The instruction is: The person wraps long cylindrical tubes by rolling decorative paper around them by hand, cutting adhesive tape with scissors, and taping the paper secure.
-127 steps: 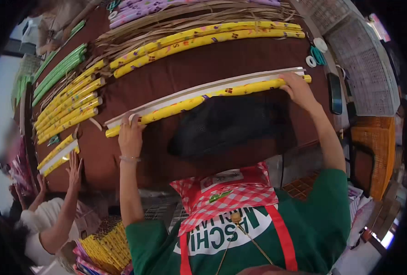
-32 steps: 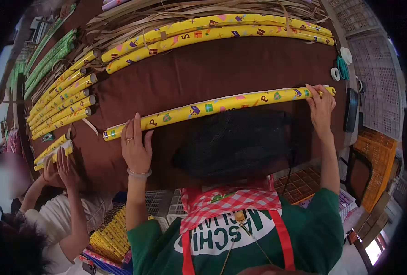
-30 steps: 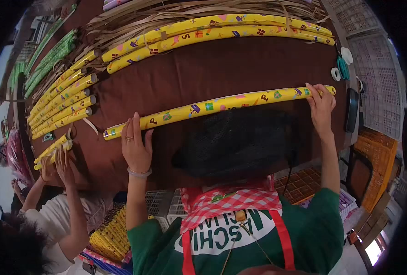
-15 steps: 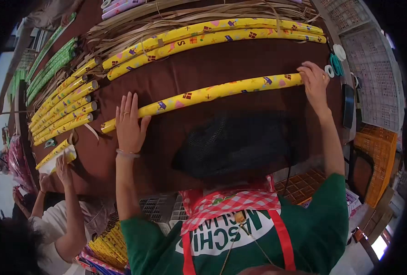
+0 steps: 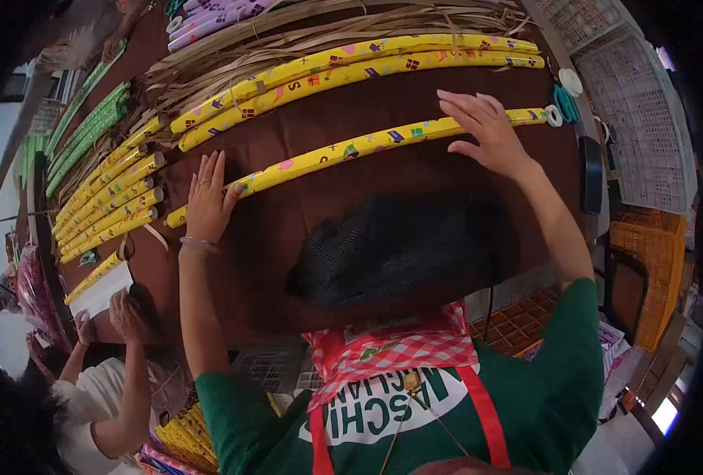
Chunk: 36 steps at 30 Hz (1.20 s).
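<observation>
A long roll of yellow printed wrapping paper (image 5: 327,158) lies across the brown cloth in front of me. My left hand (image 5: 209,202) rests flat over the roll near its left end, fingers stretched out and thumb along it. Toward the other end, my right hand (image 5: 484,133) is over the roll with its fingers apart; whether the palm presses on it I cannot tell. The roll's right tip reaches a white tape ring (image 5: 554,116).
Yellow rolls (image 5: 359,63) and brown strips (image 5: 185,75) lie beyond. More yellow rolls (image 5: 114,198) are stacked at left, near a co-worker's hands (image 5: 127,317) and white-backed paper. A black mesh bag (image 5: 399,253) lies close to me. White crates (image 5: 636,119) stand at right.
My right hand has moved left from the roll's right end and spread its fingers. The roll's printed pattern shows differently. My left hand sits slightly further left in view.
</observation>
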### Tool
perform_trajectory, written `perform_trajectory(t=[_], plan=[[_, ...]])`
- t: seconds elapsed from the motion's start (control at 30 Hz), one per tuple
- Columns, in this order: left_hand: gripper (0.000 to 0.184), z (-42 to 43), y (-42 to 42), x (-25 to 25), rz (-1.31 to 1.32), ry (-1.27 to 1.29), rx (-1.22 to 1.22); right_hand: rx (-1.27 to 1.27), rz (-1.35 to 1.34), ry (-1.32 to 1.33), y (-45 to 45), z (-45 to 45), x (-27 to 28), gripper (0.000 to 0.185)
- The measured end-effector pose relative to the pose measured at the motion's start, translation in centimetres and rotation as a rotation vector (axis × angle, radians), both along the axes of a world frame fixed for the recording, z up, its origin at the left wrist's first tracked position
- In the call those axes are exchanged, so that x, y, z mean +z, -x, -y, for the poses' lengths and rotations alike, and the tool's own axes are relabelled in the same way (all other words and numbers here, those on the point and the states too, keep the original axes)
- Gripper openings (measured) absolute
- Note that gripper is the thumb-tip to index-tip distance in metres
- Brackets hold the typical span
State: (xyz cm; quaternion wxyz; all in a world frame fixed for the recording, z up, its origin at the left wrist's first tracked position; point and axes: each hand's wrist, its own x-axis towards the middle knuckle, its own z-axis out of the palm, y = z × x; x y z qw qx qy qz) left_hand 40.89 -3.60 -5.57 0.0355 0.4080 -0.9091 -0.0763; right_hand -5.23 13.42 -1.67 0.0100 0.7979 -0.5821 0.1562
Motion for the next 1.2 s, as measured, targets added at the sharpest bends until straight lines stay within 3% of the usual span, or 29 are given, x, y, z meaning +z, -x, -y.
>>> perform_trajectory(t=[0.07,0.17,0.37,0.57,0.6,0.67,0.73,0.8,0.87,0.93,0.97,1.07,1.2], plan=[[0.061,0.1,-0.1,-0.2,0.009,-0.01,-0.001,0.096,-0.099,-0.093,-0.1,1.5,0.2,0.08],[0.06,0.3,-0.3,-0.6,0.015,0.018,-0.015,0.196,-0.173,-0.165,-0.6,3.3,0.5,0.082],[0.059,0.3,-0.4,-0.4,0.047,0.017,-0.019,0.319,-0.293,-0.125,-0.4,3.9,-1.2,0.072],[0.058,0.3,-0.2,-0.2,0.057,-0.003,-0.008,0.532,-0.569,0.131,1.9,2.1,-1.3,0.062],[0.057,0.3,-0.2,-0.3,0.036,0.015,-0.016,0.538,-0.571,0.13,1.5,2.1,-0.7,0.062],[0.056,0.3,-0.3,-0.5,0.016,0.031,-0.017,0.366,-0.286,-0.042,-0.2,2.6,0.4,0.059],[0.056,0.3,-0.2,-0.7,0.015,0.05,-0.01,0.323,-0.347,0.005,-1.9,3.9,0.1,0.059],[0.056,0.3,-0.2,-0.7,0.018,0.045,-0.007,0.36,-0.425,0.024,-2.9,5.1,-1.0,0.071],[0.056,0.2,-0.1,-0.5,0.014,0.042,-0.008,0.399,-0.383,0.018,-2.6,5.2,-1.7,0.069],[0.056,0.3,-0.1,-0.6,0.022,0.047,0.007,0.528,-0.691,0.234,-1.3,4.8,-1.7,0.067],[0.056,0.4,-0.1,-0.8,0.032,0.052,0.007,0.525,-0.686,0.095,-1.0,4.0,-1.3,0.067],[0.056,0.4,0.0,-0.9,0.019,0.061,0.012,0.514,-0.469,0.166,-1.3,4.1,-1.1,0.065],[0.056,0.2,0.2,-0.6,0.009,0.042,0.026,0.336,-0.307,-0.081,-5.1,6.0,0.0,0.072]])
